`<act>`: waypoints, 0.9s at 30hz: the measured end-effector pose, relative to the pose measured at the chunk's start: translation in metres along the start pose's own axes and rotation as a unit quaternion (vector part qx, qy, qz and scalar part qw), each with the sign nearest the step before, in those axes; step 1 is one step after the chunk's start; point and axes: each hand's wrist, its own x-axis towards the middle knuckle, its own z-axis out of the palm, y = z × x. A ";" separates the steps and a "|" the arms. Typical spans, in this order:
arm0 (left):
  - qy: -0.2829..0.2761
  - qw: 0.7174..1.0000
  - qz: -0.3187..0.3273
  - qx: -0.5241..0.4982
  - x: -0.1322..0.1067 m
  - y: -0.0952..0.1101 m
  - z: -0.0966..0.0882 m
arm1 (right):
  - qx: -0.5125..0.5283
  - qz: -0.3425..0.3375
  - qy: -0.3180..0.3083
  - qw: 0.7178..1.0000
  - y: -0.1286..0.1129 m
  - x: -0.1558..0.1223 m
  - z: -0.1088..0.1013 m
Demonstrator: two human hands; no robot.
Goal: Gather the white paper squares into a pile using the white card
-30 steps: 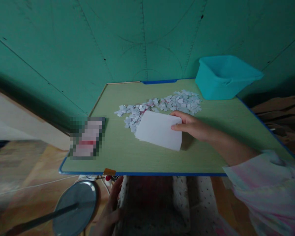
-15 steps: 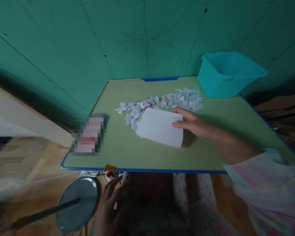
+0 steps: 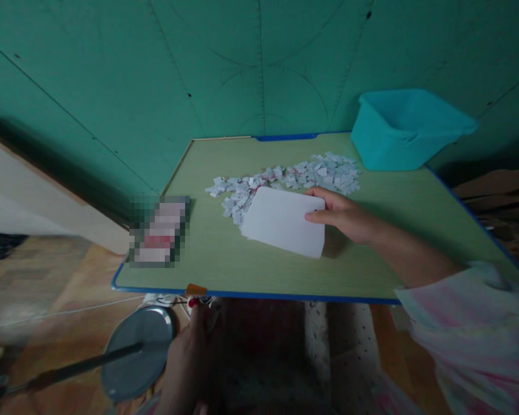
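Trainee: Where did we have the flat white sheet with rounded corners?

Instructor: We held it by its right end in our right hand, thumb on the face and the other fingers behind, pinching. From those fingers it extended leftward, its far side overlapping the small white paper scraps.

Trainee: And our left hand?

Instructor: Below and left of the pinching fingers, past the front edge of the pale green, blue-rimmed table. We could not tell how its fingers stood.

Trainee: What did a sound grip require?

Instructor: We judged even thumb pressure and a steady wrist necessary; with one-ended support, the free side could dip and scatter scraps.

Trainee: Clearances?

Instructor: The turquoise open-topped plastic bin stood beyond the fingers, rightward, well apart.
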 end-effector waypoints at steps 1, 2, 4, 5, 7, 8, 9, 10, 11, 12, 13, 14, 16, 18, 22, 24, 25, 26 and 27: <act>-0.002 1.000 0.001 -0.003 0.000 -0.001 0.000 | -0.002 0.000 0.000 1.000 0.000 0.000 0.000; 0.000 1.000 0.010 -0.009 0.000 -0.003 0.001 | -0.003 0.000 0.000 1.000 0.000 0.000 0.000; 0.005 0.999 0.053 -0.011 0.001 -0.008 0.003 | -0.007 0.001 -0.001 1.000 0.000 0.000 0.000; 0.006 0.997 0.083 -0.002 0.001 -0.010 0.003 | -0.007 0.001 -0.002 1.000 0.000 0.000 0.000; 0.001 0.990 0.136 0.038 0.001 -0.013 0.003 | -0.002 0.002 -0.003 1.000 0.000 0.000 0.000; -0.009 0.987 0.148 0.064 0.001 -0.014 0.001 | 0.002 0.003 -0.003 1.000 0.000 0.000 0.000; -0.021 0.984 0.156 0.085 0.001 -0.014 0.000 | 0.004 0.005 -0.002 1.000 0.000 0.000 0.000; -0.026 0.981 0.164 0.100 0.001 -0.013 -0.001 | 0.006 0.006 0.000 1.000 0.000 0.000 0.001; -0.023 0.978 0.177 0.109 0.001 -0.012 -0.001 | 0.007 0.007 0.002 1.000 0.000 0.000 0.001; -0.012 0.975 0.191 0.111 0.001 -0.011 0.000 | 0.007 0.006 0.005 1.000 0.000 0.000 0.001; 0.006 0.974 0.198 0.105 0.001 -0.010 0.000 | 0.007 0.005 0.007 1.000 0.000 0.000 0.001; 0.025 0.975 0.200 0.091 0.001 -0.009 0.002 | 0.008 0.004 0.008 1.000 0.000 0.000 0.001; 0.032 0.982 0.177 0.050 0.002 -0.008 0.005 | 0.011 0.004 0.009 1.000 -0.001 0.000 0.002; -0.004 0.991 0.132 0.023 0.002 -0.006 0.006 | 0.017 0.009 0.007 1.000 -0.001 0.000 0.002; -0.057 0.994 0.091 0.025 0.003 -0.002 0.003 | 0.019 0.010 0.003 1.000 -0.001 0.000 0.002; -0.060 0.993 0.098 0.024 0.003 -0.001 0.002 | 0.020 0.002 0.002 1.000 0.000 0.000 0.001; -0.059 0.993 0.099 0.025 0.002 0.000 0.001 | 0.023 -0.002 0.002 1.000 0.000 0.000 0.001; -0.055 0.993 0.099 0.027 0.002 0.000 0.001 | 0.026 -0.005 0.004 1.000 0.001 0.001 0.001; -0.049 0.993 0.100 0.026 0.001 0.000 0.002 | 0.030 -0.008 0.009 0.999 0.001 0.001 0.001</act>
